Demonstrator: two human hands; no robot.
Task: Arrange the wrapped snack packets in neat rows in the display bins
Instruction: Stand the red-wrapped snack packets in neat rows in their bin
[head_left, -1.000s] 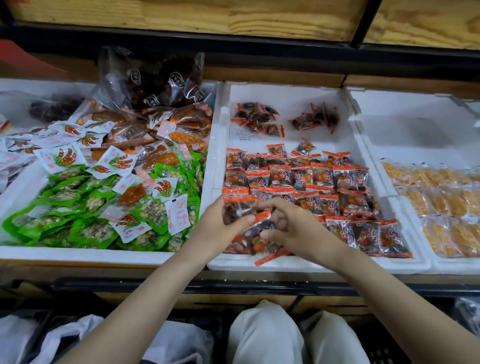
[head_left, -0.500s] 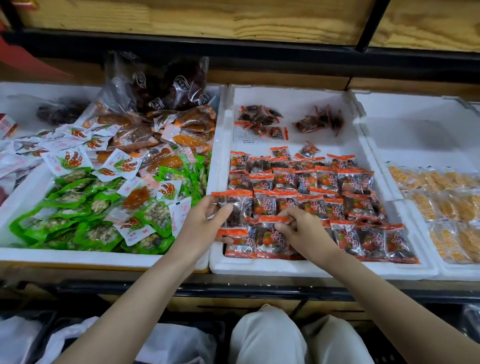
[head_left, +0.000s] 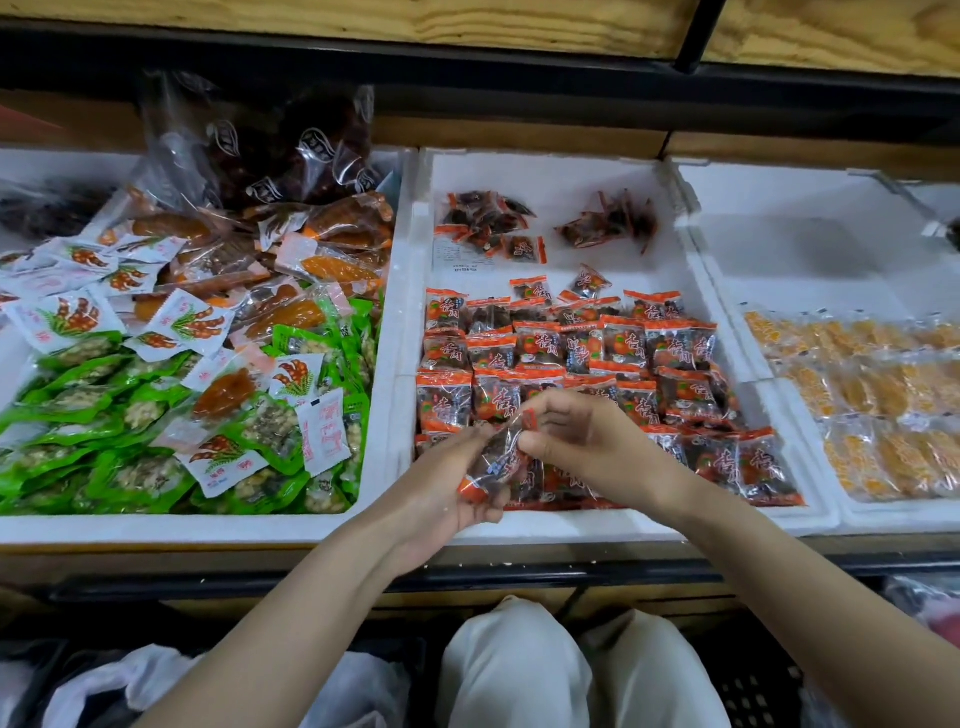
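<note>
Rows of orange-edged snack packets (head_left: 582, 353) with dark filling lie in the middle white foam bin (head_left: 545, 171). Over the bin's near left corner my left hand (head_left: 447, 483) and my right hand (head_left: 587, 441) both hold one such packet (head_left: 498, 460), lifted and tilted. The left fingers curl under its lower end and the right fingers pinch its upper end. Two loose heaps of the same packets (head_left: 488, 223) sit at the back of the bin. The packets under my hands are partly hidden.
The left foam bin (head_left: 384, 415) is heaped with green, white and clear snack packets. The right foam bin (head_left: 810, 519) holds rows of yellow packets (head_left: 883, 395). A dark shelf rail and wooden boards run behind. My knees and plastic bags lie below the counter.
Half a second ago both hands lay on packets flat in the front row. Now they have come together and lifted one packet above the bin's near left corner.
</note>
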